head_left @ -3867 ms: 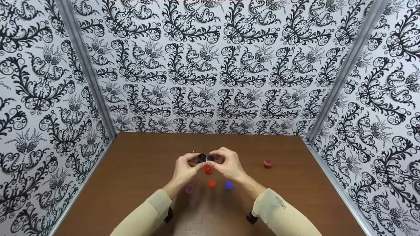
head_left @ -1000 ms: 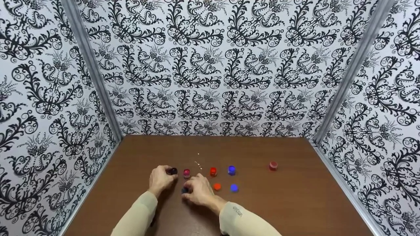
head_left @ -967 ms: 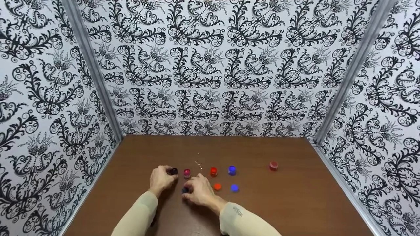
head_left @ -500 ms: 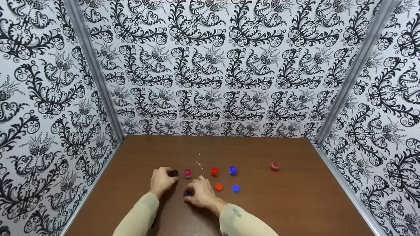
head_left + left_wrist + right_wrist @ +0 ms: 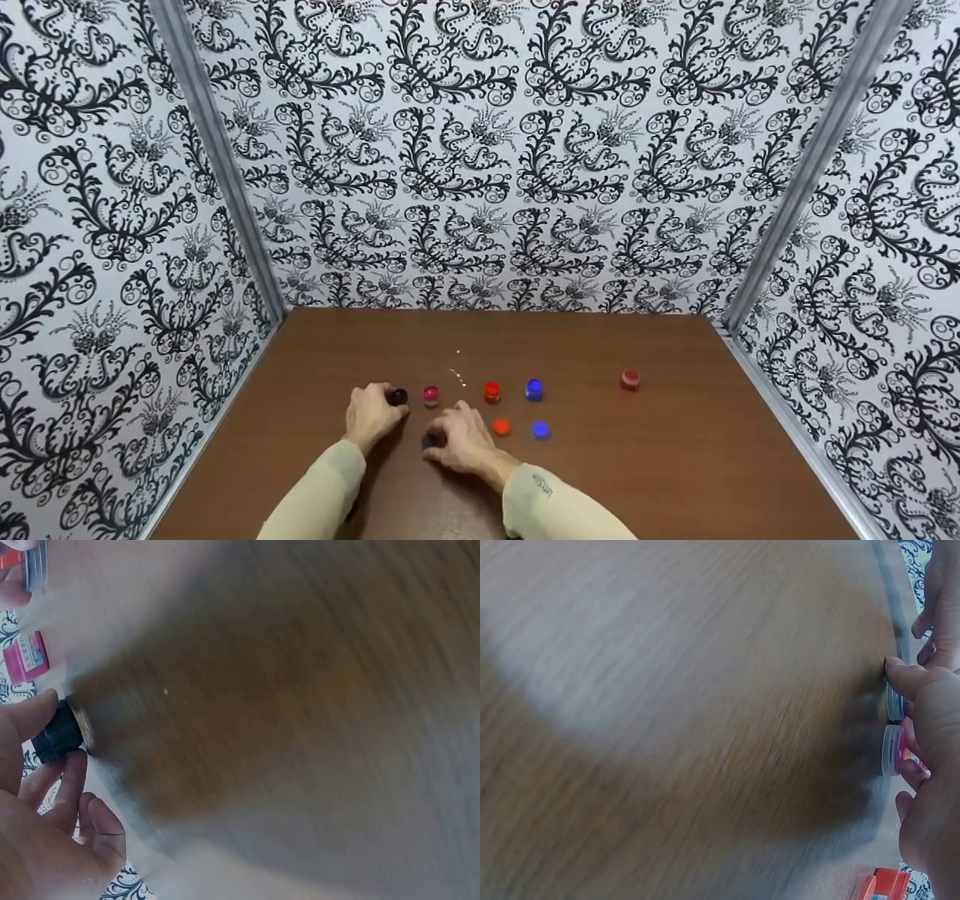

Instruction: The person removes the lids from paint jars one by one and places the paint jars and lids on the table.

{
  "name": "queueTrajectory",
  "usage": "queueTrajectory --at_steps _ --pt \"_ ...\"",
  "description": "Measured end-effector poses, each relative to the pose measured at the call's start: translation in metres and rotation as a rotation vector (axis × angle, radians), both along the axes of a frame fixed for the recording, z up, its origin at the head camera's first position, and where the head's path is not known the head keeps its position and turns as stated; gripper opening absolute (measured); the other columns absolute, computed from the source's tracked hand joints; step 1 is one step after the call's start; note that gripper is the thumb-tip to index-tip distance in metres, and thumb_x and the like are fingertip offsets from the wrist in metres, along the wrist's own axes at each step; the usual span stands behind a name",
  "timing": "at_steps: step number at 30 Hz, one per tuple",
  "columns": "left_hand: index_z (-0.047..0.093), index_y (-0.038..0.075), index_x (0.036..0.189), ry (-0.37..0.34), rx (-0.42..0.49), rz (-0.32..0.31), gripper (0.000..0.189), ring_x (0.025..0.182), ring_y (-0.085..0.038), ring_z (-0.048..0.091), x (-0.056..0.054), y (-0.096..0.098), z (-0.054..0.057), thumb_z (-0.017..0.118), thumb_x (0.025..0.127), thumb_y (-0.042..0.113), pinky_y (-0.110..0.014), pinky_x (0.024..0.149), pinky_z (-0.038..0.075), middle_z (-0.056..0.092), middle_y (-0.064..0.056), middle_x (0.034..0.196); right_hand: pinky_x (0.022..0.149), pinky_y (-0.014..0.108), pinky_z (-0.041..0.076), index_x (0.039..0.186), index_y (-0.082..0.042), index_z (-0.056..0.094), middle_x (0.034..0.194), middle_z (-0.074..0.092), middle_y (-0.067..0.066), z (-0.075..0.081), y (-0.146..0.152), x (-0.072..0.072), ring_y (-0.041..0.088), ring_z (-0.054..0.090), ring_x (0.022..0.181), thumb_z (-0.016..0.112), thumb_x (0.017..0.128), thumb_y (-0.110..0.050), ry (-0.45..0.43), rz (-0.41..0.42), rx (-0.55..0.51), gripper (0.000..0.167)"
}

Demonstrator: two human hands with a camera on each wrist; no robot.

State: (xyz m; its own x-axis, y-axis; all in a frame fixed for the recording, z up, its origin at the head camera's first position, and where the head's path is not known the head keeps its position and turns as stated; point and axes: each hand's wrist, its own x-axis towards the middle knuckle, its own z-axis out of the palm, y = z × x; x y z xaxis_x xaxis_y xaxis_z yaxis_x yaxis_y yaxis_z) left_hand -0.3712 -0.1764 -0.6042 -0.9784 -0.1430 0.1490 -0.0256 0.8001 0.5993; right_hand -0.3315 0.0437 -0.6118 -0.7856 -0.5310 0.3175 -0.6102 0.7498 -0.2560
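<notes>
My left hand (image 5: pixel 373 414) pinches a small black paint jar (image 5: pixel 398 397) between thumb and fingers at the table's left-middle. In the left wrist view the black jar (image 5: pixel 58 733) stands at the tabletop. Nearer me, my right hand (image 5: pixel 466 442) holds a dark round lid (image 5: pixel 431 440) low at the table. The right wrist view has this lid (image 5: pixel 895 701) on edge between thumb and finger, beside a pink lid (image 5: pixel 892 750), which my right hand hides in the head view. An uncovered pink paint jar (image 5: pixel 430 396) stands just right of the black one.
Further right stand an orange-red jar (image 5: pixel 492 392) and a blue jar (image 5: pixel 534 389). Their orange lid (image 5: pixel 501 427) and blue lid (image 5: pixel 540 430) lie in front of them. A red jar (image 5: pixel 630 379) stands apart at right. Small shiny specks (image 5: pixel 457 376) dot the brown table (image 5: pixel 675 450).
Almost four seconds ago both hands held the black jar and lid together, raised mid-table. Since then they parted and came down leftward. Over the last second both hands have stayed nearly still.
</notes>
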Motion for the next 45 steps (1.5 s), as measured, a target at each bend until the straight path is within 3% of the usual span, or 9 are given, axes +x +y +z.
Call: queueTrajectory --at_steps 9,17,27,35,40,45 --pt "0.078 0.008 0.138 -0.022 -0.017 -0.018 0.053 0.128 -0.044 0.062 0.000 0.004 0.007 0.089 0.092 0.032 -0.063 0.107 0.057 0.080 -0.018 0.132 0.087 0.029 0.056 0.115 -0.023 0.088 0.109 0.085 -0.006 0.014 0.007 0.001 0.012 0.066 0.099 0.093 0.088 -0.046 -0.026 0.015 -0.045 0.036" --pt "0.074 0.004 0.142 0.006 -0.019 -0.061 0.060 0.128 -0.044 0.060 0.001 0.009 0.017 0.088 0.094 0.036 -0.063 0.108 0.057 0.077 -0.021 0.136 0.099 0.038 0.062 0.116 -0.014 0.087 0.115 0.084 0.001 0.033 0.013 -0.005 0.020 0.077 0.109 0.091 0.093 -0.041 -0.115 -0.013 -0.153 0.036" --pt "0.082 0.008 0.123 0.201 -0.032 -0.173 0.037 0.120 -0.039 0.066 0.005 0.032 0.022 0.087 0.093 0.031 -0.058 0.107 0.055 0.081 -0.015 0.125 0.086 0.033 0.064 0.112 -0.011 0.086 0.105 0.086 0.005 0.049 0.039 -0.014 0.022 0.081 0.093 0.092 0.090 -0.034 -0.084 -0.024 -0.240 0.032" --pt "0.083 0.009 0.117 0.282 -0.016 -0.268 0.030 0.103 -0.032 0.074 0.010 0.055 0.036 0.088 0.092 0.026 -0.054 0.096 0.060 0.084 -0.012 0.111 0.078 0.028 0.061 0.108 -0.010 0.085 0.096 0.085 0.007 0.053 0.067 -0.019 0.022 0.079 0.086 0.090 0.090 -0.028 -0.067 -0.042 -0.264 0.026" --pt "0.084 0.010 0.121 0.265 -0.013 -0.336 0.032 0.099 -0.030 0.076 0.015 0.069 0.043 0.088 0.094 0.027 -0.050 0.090 0.062 0.084 -0.012 0.111 0.077 0.030 0.063 0.107 -0.008 0.085 0.094 0.086 0.004 0.054 0.084 -0.022 0.019 0.079 0.084 0.089 0.089 -0.027 -0.046 -0.090 -0.274 0.027" --pt "0.084 0.012 0.124 0.225 0.006 -0.393 0.034 0.100 -0.033 0.078 0.021 0.078 0.047 0.087 0.096 0.029 -0.050 0.089 0.063 0.084 -0.010 0.114 0.080 0.037 0.065 0.106 -0.006 0.085 0.098 0.088 0.010 0.055 0.101 -0.024 0.026 0.084 0.087 0.090 0.090 -0.023 -0.089 -0.160 -0.310 0.024"
